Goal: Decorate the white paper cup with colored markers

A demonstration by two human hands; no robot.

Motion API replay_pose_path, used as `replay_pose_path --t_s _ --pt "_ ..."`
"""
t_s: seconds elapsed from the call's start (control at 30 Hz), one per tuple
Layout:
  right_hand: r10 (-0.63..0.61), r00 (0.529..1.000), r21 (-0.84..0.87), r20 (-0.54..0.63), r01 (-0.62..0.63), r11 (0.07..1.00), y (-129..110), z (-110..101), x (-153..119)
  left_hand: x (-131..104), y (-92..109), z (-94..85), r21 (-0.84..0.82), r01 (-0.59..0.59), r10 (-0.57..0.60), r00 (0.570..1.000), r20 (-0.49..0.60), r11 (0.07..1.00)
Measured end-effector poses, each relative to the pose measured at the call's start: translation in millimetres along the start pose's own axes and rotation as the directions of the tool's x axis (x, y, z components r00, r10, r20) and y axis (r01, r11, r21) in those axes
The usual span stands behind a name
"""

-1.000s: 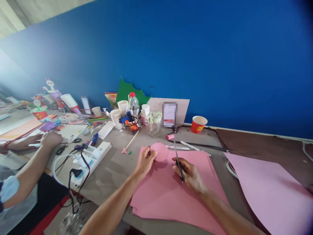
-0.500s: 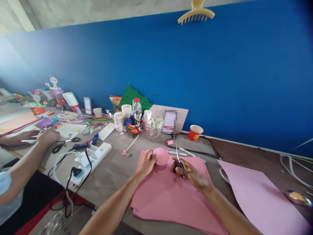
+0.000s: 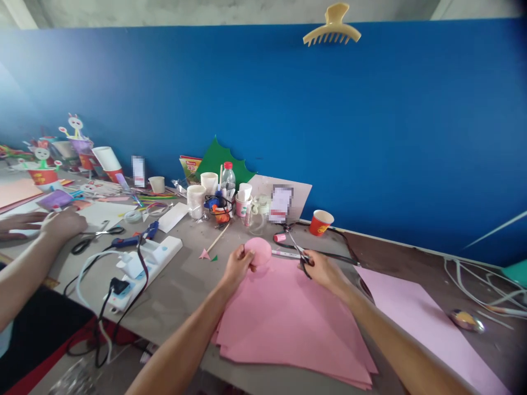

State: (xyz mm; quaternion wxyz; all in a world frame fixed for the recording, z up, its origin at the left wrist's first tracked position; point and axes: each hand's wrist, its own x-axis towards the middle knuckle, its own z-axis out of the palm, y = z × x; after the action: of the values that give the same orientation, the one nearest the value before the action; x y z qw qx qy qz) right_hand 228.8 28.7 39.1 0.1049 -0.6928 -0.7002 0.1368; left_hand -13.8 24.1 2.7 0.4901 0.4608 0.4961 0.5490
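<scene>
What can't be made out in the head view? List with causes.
All in the head view:
Left hand: how far its fingers reach behind the pink paper circle, hidden by the circle.
Right hand: finger placement in the scissors, partly hidden by the hand itself.
Smartphone: screen content, pixelated.
White marker: markings, too small to read.
Teal object: full shape, cut off by the right edge.

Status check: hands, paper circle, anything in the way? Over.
Left hand pinching pink paper circle at its edge. Right hand holding scissors, apart from circle. White marker lying close by the scissors, pink sheets below.
</scene>
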Motion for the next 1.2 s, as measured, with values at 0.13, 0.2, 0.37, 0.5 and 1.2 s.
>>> replay_pose_path --t_s 0.13,0.2,0.37,0.5,1.2 --pt "0.009 0.998 -0.089 0.059 -0.004 0.996 5.7 -8.3 15.0 -1.5 5.7 -2.1 -0.03 0.008 -0.009 1.0 -0.025 1.0" --pt "0.025 0.997 -0.133 0.076 -0.015 0.991 6.5 -9.6 20.2 -1.8 7.0 -1.9 -0.038 0.012 -0.013 1.0 -0.027 0.999" --pt "0.017 0.998 -0.219 0.059 -0.004 0.976 1.9 -4.2 19.4 -0.4 4.8 -0.4 -0.052 0.017 -0.019 0.999 -0.038 0.998" --pt "-0.038 0.999 -0.247 -0.007 0.035 0.969 -8.9 2.4 9.6 1.3 1.8 -0.8 -0.063 0.013 -0.017 0.998 -0.056 0.998" --pt "-0.397 0.912 -0.094 0.102 0.406 0.909 -59.1 4.2 -28.3 2.4 -4.1 -1.3 -0.033 0.012 -0.014 0.997 -0.08 0.999"
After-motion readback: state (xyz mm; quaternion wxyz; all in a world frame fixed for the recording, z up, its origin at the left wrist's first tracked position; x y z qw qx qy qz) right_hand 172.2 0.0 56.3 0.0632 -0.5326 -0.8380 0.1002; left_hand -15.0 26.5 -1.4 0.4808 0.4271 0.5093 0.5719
